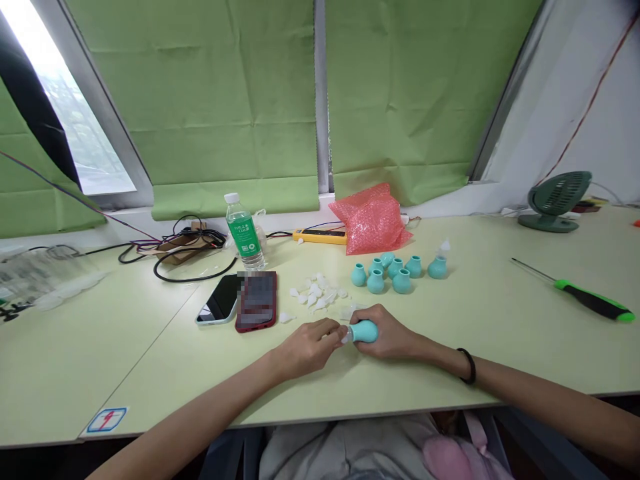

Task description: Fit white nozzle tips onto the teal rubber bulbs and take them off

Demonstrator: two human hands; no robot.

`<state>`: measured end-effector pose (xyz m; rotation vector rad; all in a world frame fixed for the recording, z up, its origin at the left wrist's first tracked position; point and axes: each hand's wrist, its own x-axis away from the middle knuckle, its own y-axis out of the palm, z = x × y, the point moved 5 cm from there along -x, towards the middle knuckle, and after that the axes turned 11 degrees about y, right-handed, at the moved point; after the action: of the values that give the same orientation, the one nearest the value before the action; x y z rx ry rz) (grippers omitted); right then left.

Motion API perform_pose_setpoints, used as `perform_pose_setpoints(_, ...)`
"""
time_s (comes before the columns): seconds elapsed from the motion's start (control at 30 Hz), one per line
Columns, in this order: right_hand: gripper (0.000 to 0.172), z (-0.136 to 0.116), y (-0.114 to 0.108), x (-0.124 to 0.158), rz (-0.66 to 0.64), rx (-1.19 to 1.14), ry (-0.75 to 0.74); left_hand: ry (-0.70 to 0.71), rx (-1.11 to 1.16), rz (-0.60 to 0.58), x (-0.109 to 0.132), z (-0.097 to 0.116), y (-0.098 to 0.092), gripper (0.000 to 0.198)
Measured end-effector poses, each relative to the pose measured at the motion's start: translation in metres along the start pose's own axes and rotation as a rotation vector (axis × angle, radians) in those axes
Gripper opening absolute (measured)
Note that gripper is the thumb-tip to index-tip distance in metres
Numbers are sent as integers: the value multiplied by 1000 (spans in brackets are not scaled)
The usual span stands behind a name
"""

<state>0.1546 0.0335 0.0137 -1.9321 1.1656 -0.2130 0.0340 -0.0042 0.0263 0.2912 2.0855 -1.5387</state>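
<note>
My right hand (393,339) is wrapped round a teal rubber squeeze bulb (366,331) lying on its side, mouth to the left. At that mouth, the thumb and fingers of my left hand (311,341) pinch a small translucent tip (347,335); whether it sits fully in the bulb, I cannot tell. Just beyond my hands lies a clear plastic piece (351,311). Several loose white tips (320,292) form a pile behind my left hand. Several more teal bulbs (376,281) stand behind my right hand. One bulb (437,268) to their right carries a translucent tip pointing up.
Two phones (256,301) lie left of the white pile. Behind them stand a water bottle (245,233) and tangled black cables (200,240). A pink bubble-wrap bag (375,223) lies by the window. A screwdriver (590,299) and a small green fan (557,200) are at the right.
</note>
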Motion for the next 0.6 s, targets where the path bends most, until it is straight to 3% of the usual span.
perform_pose_setpoints(0.27,9,4,3,-3,-135,-86,86,214,-306,-67,-2,11,-3,13)
perform_pose_setpoints(0.6,16,20,3,-2,-103,-102,211,271,-364,-57,-3,17,-1,9)
